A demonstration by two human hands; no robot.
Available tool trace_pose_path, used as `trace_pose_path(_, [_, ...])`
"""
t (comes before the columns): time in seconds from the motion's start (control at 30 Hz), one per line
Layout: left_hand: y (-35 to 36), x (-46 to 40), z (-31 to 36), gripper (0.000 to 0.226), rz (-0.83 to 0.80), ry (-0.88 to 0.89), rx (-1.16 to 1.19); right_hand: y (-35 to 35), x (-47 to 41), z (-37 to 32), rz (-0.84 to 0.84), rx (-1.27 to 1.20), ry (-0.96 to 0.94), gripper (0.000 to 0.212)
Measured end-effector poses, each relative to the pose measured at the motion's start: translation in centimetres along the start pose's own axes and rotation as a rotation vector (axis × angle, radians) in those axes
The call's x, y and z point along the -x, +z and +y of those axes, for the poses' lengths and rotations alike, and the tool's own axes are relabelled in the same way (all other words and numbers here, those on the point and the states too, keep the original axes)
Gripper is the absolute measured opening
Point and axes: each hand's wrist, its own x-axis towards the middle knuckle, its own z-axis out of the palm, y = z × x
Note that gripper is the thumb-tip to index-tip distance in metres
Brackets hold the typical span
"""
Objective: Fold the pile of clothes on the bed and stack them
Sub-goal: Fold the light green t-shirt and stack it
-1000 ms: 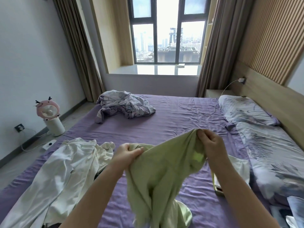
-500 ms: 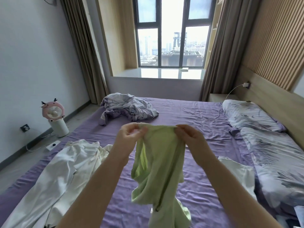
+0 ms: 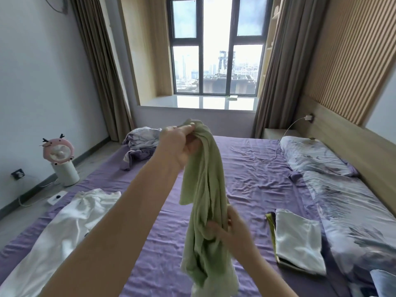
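A tall dark-framed window (image 3: 217, 58) at the far end shows city buildings, with a pale sill (image 3: 199, 102) below and beige curtains (image 3: 100, 67) at both sides. On the floor by the left wall stands a small pink and white fan (image 3: 61, 159) beside a wall socket (image 3: 18, 173). A slatted wooden headboard panel (image 3: 342, 61) runs along the right, where a white charger (image 3: 308, 117) is plugged in. Two patterned pillows (image 3: 310, 156) lie below it.
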Motion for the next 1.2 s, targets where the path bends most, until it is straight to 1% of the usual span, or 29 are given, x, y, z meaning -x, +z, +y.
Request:
trace_pose_path(0.03, [0.0,-0.2,0.4,0.017,0.005,0.05,-0.005,-0.1,0.1,0.5,0.015,0.011,0.042,0.022])
trace_pose_path(0.07, [-0.2,-0.5,0.8,0.016,0.022,0.117,-0.075,-0.5,-0.1,0.6,0.037,-0.026,0.088,0.022])
trace_pose_path(0.13, [-1.8,-0.8,0.8,0.009,0.073,0.267,-0.406,-1.8,-1.0,-0.6,0.062,-0.181,0.139,0.022])
trace_pose_path(0.17, [-2.8,-0.7,0.4,0.01,0.071,0.325,-0.589,-2.5,-1.6,-1.5,0.063,-0.281,0.142,0.022])
trace_pose_path(0.2, [-4.0,-0.2,-0.5,0.019,0.039,0.353,-0.738,-3.0,-2.2,-2.5,0.058,-0.385,0.139,0.021])
trace_pose_path(0.23, [-5.3,0.5,-1.6,0.03,-0.026,0.339,-0.853,-3.4,-2.9,-3.5,0.052,-0.489,0.143,0.019])
trace_pose_path(0.3, [-7.9,2.6,-4.2,0.053,-0.228,0.207,-0.994,-4.2,-4.2,-5.3,0.038,-0.649,0.195,0.015])
trace_pose_path(0.33, [-8.9,3.8,-5.7,0.06,-0.354,0.116,-1.0,-4.4,-4.8,-5.9,0.023,-0.697,0.236,0.016])
trace_pose_path(0.37, [-9.6,5.0,-7.2,0.062,-0.454,0.032,-0.965,-4.6,-5.3,-6.3,-0.002,-0.73,0.28,0.017])
trace_pose_path(0.4, [-10.0,6.0,-8.7,0.06,-0.504,-0.019,-0.922,-4.7,-5.7,-6.5,-0.026,-0.731,0.322,0.017])
trace_pose_path(0.43, [-10.1,6.7,-10.1,0.054,-0.493,-0.02,-0.906,-4.7,-6.0,-6.6,-0.052,-0.725,0.36,0.016])
trace_pose_path(0.47, [-10.0,7.1,-11.3,0.045,-0.429,0.012,-0.929,-4.6,-6.3,-6.6,-0.071,-0.714,0.385,0.016])
trace_pose_path(0.53, [-9.5,7.3,-12.7,0.026,-0.234,0.081,-1.015,-4.3,-6.3,-6.1,-0.069,-0.722,0.417,0.015])
trace_pose_path(0.57, [-9.4,7.2,-12.9,0.02,-0.151,0.059,-0.994,-4.2,-6.0,-5.6,-0.063,-0.714,0.416,0.02])
trace_pose_path(0.6, [-9.3,7.1,-13.1,0.015,-0.084,0.023,-0.913,-4.2,-5.3,-5.0,-0.065,-0.651,0.385,0.03])
trace_pose_path(0.67, [-9.5,6.9,-13.1,0.012,0.002,-0.036,-0.756,-4.1,-2.8,-3.6,-0.099,-0.356,0.218,0.056])
trace_pose_path(0.7, [-9.4,6.9,-13.0,0.013,0.02,-0.043,-0.728,-3.7,-1.2,-3.1,-0.112,-0.223,0.118,0.059])
trace_pose_path(0.73, [-9.3,6.7,-13.0,0.016,0.02,-0.049,-0.72,-3.2,0.0,-2.4,-0.116,-0.126,0.037,0.053])
trace_pose_path(0.77, [-9.2,6.7,-13.0,0.019,0.006,-0.061,-0.72,-2.7,0.7,-1.7,-0.094,-0.065,0.007,0.041])
trace_pose_path(0.8, [-9.2,6.7,-13.0,0.025,-0.019,-0.086,-0.705,-2.4,1.1,-1.3,-0.047,-0.049,0.019,0.028])
trace_pose_path(0.83, [-9.3,6.8,-13.0,0.033,-0.049,-0.118,-0.667,-2.4,1.2,-1.1,-0.001,-0.098,0.061,0.017])
trace_pose_path(0.87, [-9.5,6.7,-13.0,0.041,-0.077,-0.16,-0.62,-2.6,1.1,-1.0,0.022,-0.204,0.116,0.011])
trace_pose_path(0.9, [-9.7,6.7,-12.8,0.045,-0.099,-0.203,-0.581,-2.9,1.0,-1.0,0.012,-0.328,0.183,0.011])
trace_pose_path(0.97, [-10.3,6.7,-12.4,0.046,-0.129,-0.277,-0.529,-3.3,0.8,-1.1,-0.074,-0.526,0.329,0.019])
trace_pose_path(1.03, [-10.8,6.6,-12.1,0.043,-0.113,-0.32,-0.502,-3.3,0.5,-1.1,-0.111,-0.622,0.415,0.021])
trace_pose_path(1.13, [-12.1,6.5,-11.4,0.038,-0.014,-0.305,-0.389,-3.7,-0.3,-0.8,0.015,-0.817,0.504,0.019])
trace_pose_path(1.2, [-13.1,6.6,-10.6,0.039,-0.016,-0.318,-0.236,-4.2,-0.7,-0.3,0.073,-0.945,0.558,0.021])
